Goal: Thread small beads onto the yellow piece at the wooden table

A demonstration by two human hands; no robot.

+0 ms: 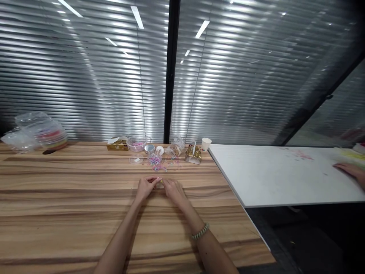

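My left hand (146, 187) and my right hand (173, 189) meet fingertip to fingertip over the wooden table (57, 198). Between the fingers is a tiny yellowish piece (161, 181), too small to identify; both hands pinch it. A beaded bracelet (200, 231) circles my right wrist. Just beyond the hands lies a scatter of small pastel beads or clips (159, 163) beside an open clear bag (154, 156).
At the table's back edge stand a clear bowl of pink bits (137, 144), a gold box (117, 144), a gold packet (193, 153) and a paper cup (205, 144). Plastic bags (40, 133) sit far left. Another person's hand (352, 171) rests on the white table (279, 179) at right.
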